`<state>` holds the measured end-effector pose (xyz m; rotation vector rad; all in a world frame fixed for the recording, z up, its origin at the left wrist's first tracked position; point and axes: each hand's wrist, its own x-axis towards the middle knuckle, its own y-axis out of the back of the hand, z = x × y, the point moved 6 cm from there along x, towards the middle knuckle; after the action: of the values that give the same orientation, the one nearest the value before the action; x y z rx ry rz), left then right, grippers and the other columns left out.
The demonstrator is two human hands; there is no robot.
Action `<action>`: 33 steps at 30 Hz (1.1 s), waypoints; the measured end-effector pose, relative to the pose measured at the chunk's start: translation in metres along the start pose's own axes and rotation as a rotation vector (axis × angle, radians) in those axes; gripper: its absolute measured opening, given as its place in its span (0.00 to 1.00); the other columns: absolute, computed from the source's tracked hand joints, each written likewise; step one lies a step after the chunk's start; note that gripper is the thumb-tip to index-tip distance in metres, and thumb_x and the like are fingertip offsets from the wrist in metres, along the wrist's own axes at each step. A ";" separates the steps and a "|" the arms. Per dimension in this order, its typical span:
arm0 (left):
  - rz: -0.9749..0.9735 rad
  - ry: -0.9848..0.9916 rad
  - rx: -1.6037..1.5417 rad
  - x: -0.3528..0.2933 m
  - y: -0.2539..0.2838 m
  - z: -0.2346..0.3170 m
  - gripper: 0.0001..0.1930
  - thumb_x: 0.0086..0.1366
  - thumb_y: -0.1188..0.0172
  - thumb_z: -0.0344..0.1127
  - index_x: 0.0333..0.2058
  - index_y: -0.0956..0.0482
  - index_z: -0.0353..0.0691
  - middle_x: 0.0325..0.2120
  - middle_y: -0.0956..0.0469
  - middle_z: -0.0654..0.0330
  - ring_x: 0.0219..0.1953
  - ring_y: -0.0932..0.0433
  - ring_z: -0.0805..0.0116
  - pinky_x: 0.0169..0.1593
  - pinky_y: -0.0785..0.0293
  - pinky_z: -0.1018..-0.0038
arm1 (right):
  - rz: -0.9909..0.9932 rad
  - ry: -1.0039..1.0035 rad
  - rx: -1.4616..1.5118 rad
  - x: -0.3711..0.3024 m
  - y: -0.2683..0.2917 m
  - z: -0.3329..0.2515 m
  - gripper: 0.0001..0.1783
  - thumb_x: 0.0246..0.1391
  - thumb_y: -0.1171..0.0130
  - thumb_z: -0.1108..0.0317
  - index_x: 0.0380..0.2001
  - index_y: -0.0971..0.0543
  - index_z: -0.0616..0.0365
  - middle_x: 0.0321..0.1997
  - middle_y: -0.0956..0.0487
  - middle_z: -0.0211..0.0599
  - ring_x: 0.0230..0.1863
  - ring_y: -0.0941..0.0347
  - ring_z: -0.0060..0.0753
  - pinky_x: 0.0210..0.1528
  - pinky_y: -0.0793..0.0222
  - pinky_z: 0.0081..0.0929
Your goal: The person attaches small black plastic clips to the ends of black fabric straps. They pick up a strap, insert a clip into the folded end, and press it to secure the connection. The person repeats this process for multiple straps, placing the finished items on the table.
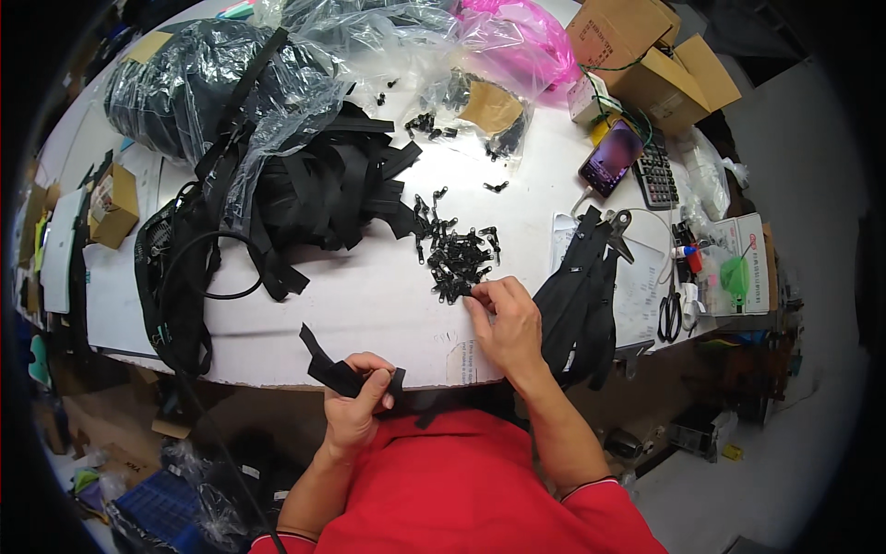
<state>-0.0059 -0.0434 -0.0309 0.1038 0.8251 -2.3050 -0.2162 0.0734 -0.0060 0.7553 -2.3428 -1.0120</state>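
Note:
My left hand [358, 399] is closed round a black zipper tape [334, 373] at the table's near edge; one end sticks up to the left, and a short end shows past the thumb. My right hand [506, 323] reaches to the near side of a pile of small black zipper sliders [459, 257]. Its thumb and forefinger pinch a slider at the pile's edge, partly hidden by the fingertips. Right of that hand, a bundle of black zippers [581, 300] hangs over the table edge, with a metal clamp [620, 233] at its top.
A big heap of black straps [323, 185] and a plastic-wrapped black roll [198, 88] fill the left. Clear bags and a pink bag [521, 42] lie at the back. Rightward are a phone [611, 159], a calculator [657, 174], scissors [670, 316] and open cardboard boxes [678, 88].

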 end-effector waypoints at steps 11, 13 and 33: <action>-0.014 0.013 0.162 0.007 -0.007 -0.007 0.03 0.67 0.36 0.27 0.39 0.18 0.36 0.26 0.22 0.70 0.26 0.30 0.85 0.31 0.34 0.86 | 0.037 -0.194 0.368 0.002 0.024 0.028 0.06 0.57 0.38 0.76 0.38 0.18 0.63 0.34 0.17 0.38 0.29 0.22 0.28 0.33 0.28 0.25; -0.042 -0.026 0.241 0.009 -0.014 -0.005 0.03 0.67 0.36 0.26 0.39 0.18 0.36 0.25 0.23 0.71 0.26 0.31 0.86 0.31 0.36 0.86 | -0.010 -0.290 0.577 -0.002 0.024 0.032 0.08 0.60 0.38 0.75 0.42 0.17 0.63 0.35 0.16 0.31 0.32 0.25 0.15 0.37 0.29 0.18; -0.190 0.108 0.207 0.023 -0.054 -0.024 0.07 0.67 0.37 0.26 0.42 0.16 0.33 0.34 0.17 0.64 0.38 0.22 0.79 0.43 0.25 0.79 | -0.298 -0.647 1.520 -0.052 0.009 0.019 0.03 0.68 0.46 0.71 0.42 0.26 0.58 0.41 0.22 0.36 0.38 0.29 0.22 0.45 0.30 0.20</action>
<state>-0.0606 -0.0113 -0.0276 0.2522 0.6714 -2.5799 -0.1922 0.1212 -0.0214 1.4074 -3.4135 0.8771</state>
